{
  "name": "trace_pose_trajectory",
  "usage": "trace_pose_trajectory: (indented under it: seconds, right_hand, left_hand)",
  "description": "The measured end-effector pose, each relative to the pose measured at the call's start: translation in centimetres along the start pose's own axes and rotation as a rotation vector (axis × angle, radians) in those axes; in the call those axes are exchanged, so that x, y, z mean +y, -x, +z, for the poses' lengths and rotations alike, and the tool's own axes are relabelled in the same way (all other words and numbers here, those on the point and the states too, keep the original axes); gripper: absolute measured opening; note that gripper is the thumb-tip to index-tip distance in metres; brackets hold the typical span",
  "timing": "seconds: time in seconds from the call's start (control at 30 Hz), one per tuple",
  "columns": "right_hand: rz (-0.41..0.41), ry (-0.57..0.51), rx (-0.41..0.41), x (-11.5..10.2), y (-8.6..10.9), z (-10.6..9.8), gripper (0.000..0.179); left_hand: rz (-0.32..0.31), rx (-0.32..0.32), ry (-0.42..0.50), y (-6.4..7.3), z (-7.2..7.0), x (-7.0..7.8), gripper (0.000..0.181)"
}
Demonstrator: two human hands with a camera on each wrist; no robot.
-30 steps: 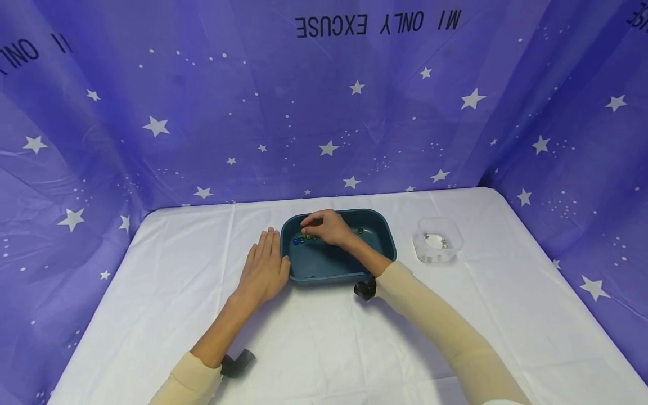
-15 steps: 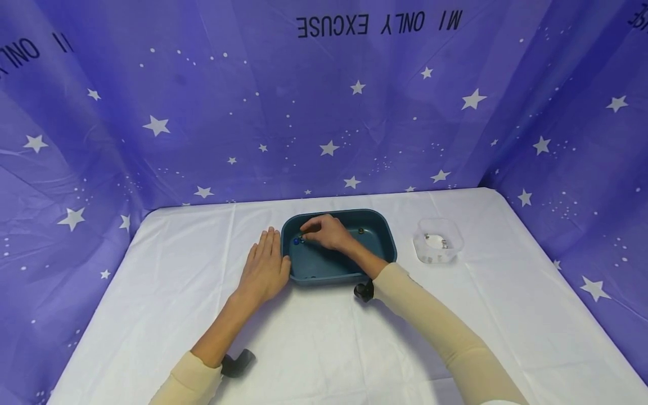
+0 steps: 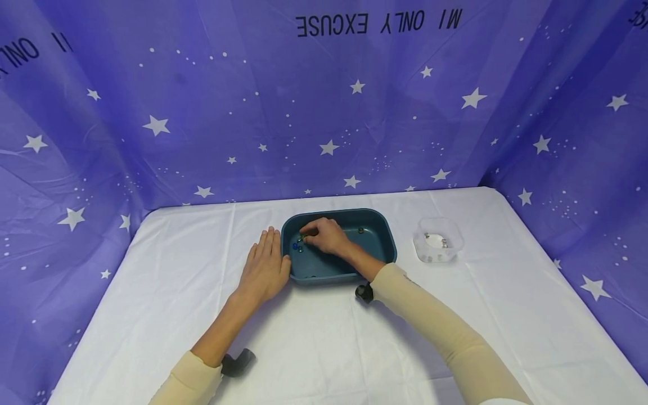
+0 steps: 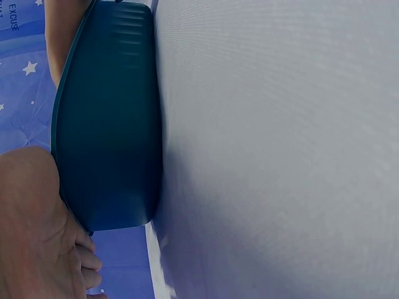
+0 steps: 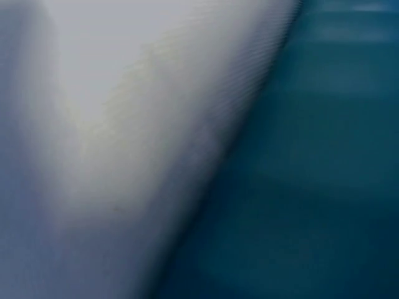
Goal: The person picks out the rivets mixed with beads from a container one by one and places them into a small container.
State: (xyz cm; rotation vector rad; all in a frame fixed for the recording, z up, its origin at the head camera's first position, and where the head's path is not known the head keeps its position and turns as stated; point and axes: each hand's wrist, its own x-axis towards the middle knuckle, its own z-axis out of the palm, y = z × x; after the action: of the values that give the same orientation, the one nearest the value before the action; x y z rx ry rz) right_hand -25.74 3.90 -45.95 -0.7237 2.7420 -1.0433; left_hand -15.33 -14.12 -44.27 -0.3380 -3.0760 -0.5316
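A dark teal plastic basin [image 3: 329,264] stands on the white-covered table. Flat beside its left wall, my left hand [image 3: 264,270] has its fingers stretched forward, with the thumb at the near left corner. My right hand [image 3: 326,236] reaches down into the basin, thumb and index finger bent together around a small greenish marble [image 3: 302,238]. Whether they pinch it or only touch it is too small to tell. A blue marble [image 3: 295,246] and a clear greenish marble [image 3: 301,249] lie just left of those fingertips. Another dark marble [image 3: 361,230] rests near the back right; the right hand hides part of the floor.
To the right of the basin stands a clear plastic tub [image 3: 438,241] with several small pieces in it. A purple star-patterned curtain [image 3: 324,112] closes off the back and sides of the white tablecloth [image 3: 314,349].
My right hand has moved slightly down and toward me inside the basin. The blue and clear greenish marbles have rolled a little toward me. My left hand has stayed put.
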Motion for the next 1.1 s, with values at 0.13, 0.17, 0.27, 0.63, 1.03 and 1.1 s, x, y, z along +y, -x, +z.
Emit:
trace_pose_trajectory:
  seconds: [0.13,0.17,0.27,0.63,1.03,1.1]
  right_hand:
    - [-0.026,0.052,-0.006,-0.06,0.03,0.17,0.025]
    - [-0.035,0.069,-0.009,-0.06,0.04,0.21,0.026]
    - [-0.072,0.115,-0.019,-0.02,0.09,0.34,0.027]
    - [-0.17,0.14,-0.031,0.31,0.4,0.47,0.017]
    - [-0.185,0.171,-0.05,0.19,0.69,0.57,0.019]
    - [-0.186,0.173,-0.059,0.17,0.67,0.62,0.021]
  left_hand:
    - [-0.003,-0.006,0.004,-0.02,-0.05,0.02,0.065]
    - [-0.004,-0.006,0.006,-0.04,-0.07,0.03,0.065]
    - [-0.004,-0.003,0.007,-0.09,-0.1,0.03,0.065]
    - [-0.012,-0.009,0.017,-0.02,0.08,-0.02,0.066]
    - [-0.01,-0.008,0.007,-0.04,0.07,0.07,0.066]
    - [-0.012,-0.009,0.005,-0.03,0.09,0.07,0.066]
